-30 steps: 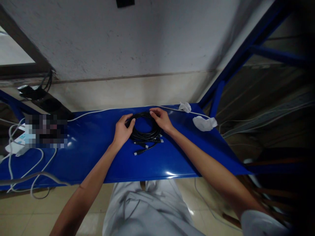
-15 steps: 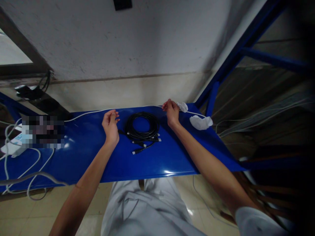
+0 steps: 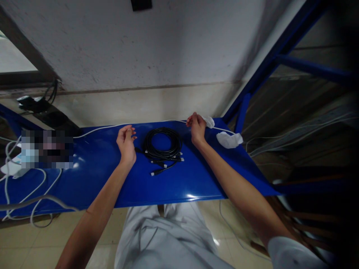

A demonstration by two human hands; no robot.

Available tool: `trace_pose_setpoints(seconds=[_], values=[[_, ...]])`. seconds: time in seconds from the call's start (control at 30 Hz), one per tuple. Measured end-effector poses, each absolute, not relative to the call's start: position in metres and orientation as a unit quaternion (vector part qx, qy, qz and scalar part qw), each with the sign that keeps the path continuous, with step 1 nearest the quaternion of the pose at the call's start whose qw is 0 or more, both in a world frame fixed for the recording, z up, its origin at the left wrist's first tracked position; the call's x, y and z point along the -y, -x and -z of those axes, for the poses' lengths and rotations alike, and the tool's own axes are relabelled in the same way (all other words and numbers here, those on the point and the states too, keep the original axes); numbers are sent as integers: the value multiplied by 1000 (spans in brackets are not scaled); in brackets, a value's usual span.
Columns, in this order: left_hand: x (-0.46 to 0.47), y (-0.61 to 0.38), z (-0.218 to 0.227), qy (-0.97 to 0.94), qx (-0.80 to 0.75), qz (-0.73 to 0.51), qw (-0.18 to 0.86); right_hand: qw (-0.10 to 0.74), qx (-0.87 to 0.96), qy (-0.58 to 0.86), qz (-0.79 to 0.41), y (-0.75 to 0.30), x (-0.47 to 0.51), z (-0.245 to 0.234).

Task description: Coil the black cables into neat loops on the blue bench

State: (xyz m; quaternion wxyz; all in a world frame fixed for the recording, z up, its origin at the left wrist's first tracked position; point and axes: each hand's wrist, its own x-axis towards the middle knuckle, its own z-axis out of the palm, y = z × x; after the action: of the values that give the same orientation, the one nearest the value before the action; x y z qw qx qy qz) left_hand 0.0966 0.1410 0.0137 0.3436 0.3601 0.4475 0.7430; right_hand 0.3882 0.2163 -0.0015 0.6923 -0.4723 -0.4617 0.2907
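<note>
A coil of black cable (image 3: 162,144) lies flat on the blue table (image 3: 101,175), its plug ends trailing toward me. My left hand (image 3: 126,142) hovers just left of the coil, fingers loosely bent and apart, holding nothing. My right hand (image 3: 196,127) is raised just right of the coil near the table's far edge, fingers loosely curled and empty. It is close to a thin white cable (image 3: 106,127) and a small crumpled white tissue (image 3: 209,121). Neither hand touches the coil.
A larger crumpled white tissue (image 3: 229,139) lies at the far right of the table. Loose white cables (image 3: 33,190) and a blurred-out object (image 3: 46,148) sit at the left end. A blue metal frame (image 3: 266,56) rises on the right, and a wall stands behind the table.
Both hands let go of the black coil and moved apart, the left to the left and the right up toward the far edge. The coil stays flat on the table.
</note>
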Motion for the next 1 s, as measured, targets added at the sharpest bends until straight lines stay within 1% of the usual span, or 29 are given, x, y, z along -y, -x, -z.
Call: trace_pose_setpoints(seconds=[1.0], values=[[-141, -94, -12, -373, -441, -742, 341, 676, 480, 479, -288, -385, -215, 4]])
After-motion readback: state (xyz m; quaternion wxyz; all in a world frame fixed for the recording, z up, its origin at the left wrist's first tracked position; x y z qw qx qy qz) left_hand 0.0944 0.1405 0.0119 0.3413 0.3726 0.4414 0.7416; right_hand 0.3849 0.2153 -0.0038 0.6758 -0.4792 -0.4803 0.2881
